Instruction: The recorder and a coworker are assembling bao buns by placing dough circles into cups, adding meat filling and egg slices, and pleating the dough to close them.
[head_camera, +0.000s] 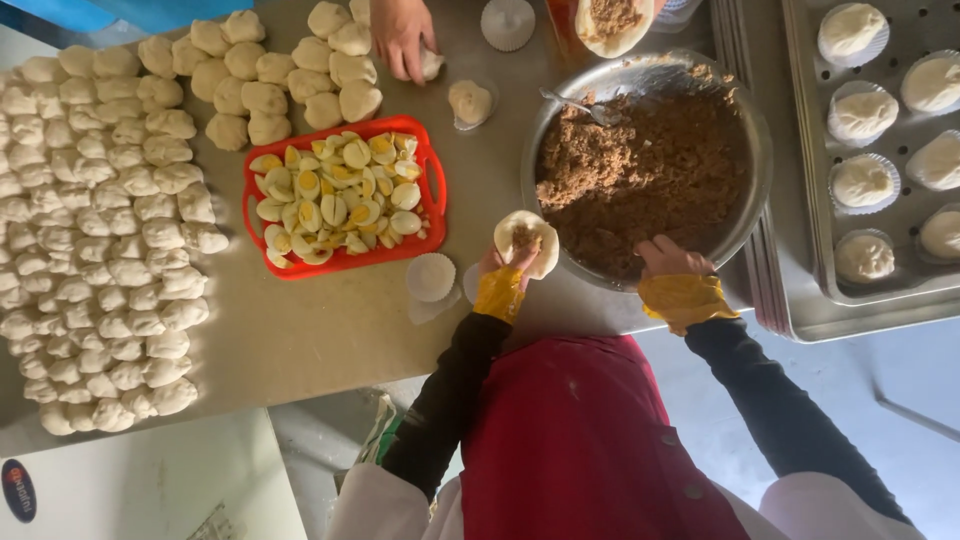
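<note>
Basically: left hand (503, 262) is raised at the steel bowl's rim, fingers cupped under a flattened dough round (527, 240) that has a dab of brown filling in its middle. Yellow cuff at the wrist, black sleeve bent at the elbow. Right hand (668, 258) rests on the steel bowl (757, 150) rim at about 5 o'clock, fingers curled down into the brown minced filling (650, 170); cannot tell whether it is pinching any. Same yellow cuff, black sleeve.

Dough round sits right on the left fingertips, just off the bowl's 7 o'clock edge. Spoon (580, 104) lies in the filling at 11 o'clock.

Paper cup liners (431, 277) lie just beside the left hand at 9 o'clock. Red rectangular tray (343, 262) of quartered boiled eggs further out at 10 o'clock. Big field of white dough lumps (100, 230) at far 9 o'clock. Steel baking tray (800, 300) with finished buns in liners at 3 o'clock. Another person's hand (400, 35) at 12 o'clock presses on a dough piece. Small round dark sticker (18, 490) on a white surface at 8 o'clock.
</note>
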